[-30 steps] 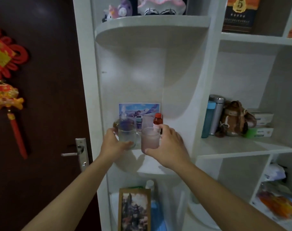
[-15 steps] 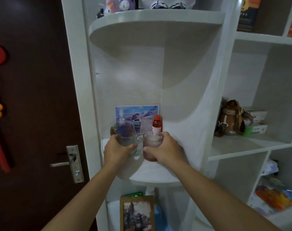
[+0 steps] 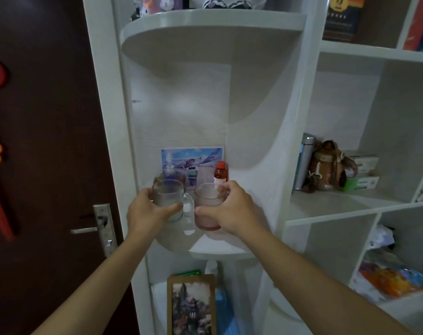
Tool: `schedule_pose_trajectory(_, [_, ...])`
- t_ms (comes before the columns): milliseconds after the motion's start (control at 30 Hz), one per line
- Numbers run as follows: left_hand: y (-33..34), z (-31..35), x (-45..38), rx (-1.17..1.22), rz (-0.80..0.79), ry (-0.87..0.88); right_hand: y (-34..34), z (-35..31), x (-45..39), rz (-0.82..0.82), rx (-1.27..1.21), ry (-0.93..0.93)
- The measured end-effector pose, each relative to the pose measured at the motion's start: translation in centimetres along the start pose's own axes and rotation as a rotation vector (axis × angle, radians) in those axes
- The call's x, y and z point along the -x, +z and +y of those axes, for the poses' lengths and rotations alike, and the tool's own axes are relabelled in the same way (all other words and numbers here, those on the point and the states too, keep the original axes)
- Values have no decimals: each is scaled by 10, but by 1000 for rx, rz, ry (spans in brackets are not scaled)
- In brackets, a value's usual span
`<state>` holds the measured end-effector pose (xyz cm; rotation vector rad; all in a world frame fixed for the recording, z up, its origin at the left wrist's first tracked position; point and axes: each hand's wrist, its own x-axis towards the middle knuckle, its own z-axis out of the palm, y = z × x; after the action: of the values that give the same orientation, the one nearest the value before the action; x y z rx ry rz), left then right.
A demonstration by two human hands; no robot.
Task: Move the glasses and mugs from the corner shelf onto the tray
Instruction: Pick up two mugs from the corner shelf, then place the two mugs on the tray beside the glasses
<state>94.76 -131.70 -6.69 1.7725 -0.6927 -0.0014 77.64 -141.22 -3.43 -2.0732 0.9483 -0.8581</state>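
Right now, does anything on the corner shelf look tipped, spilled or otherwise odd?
Nothing stands out. The left hand holds the clear mug and the right hand the pink glass, both upright. No spill shows on the shelf; the red bottle behind stands upright.

Door: dark door (image 3: pixel 48 141), metal handle (image 3: pixel 84 229).
Behind: photo (image 3: pixel 192 157), red-capped bottle (image 3: pixel 221 172).
Below: framed picture (image 3: pixel 191 305).

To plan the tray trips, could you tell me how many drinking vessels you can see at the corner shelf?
3: a clear mug in the left hand, a pink glass in the right hand, a faint tumbler behind; others may be hidden.
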Motion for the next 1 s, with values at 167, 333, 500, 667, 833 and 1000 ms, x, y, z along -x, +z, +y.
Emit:
schedule_pose_trajectory(167, [-21, 10, 24, 86, -22, 10, -28, -3, 21, -20, 28, -124])
schedule_pose_trajectory(333, [-30, 28, 61, 142, -78, 60, -72, 8, 53, -106, -83, -250])
schedule_pose_trajectory(500, [-26, 57, 106, 162, -146, 102, -126, 26, 93, -207, -87, -346])
schedule_pose_trajectory(667, [-15, 84, 147, 188, -188, 119, -179, 51, 111, -264, -120, -330])
schedule_pose_trajectory(833, [9, 112, 188, 152, -240, 172, -222, 91, 113, -231, -125, -276])
schedule_pose_trajectory(1000, [46, 127, 219, 146, -277, 168, -253, 139, 109, -181, -133, -190])
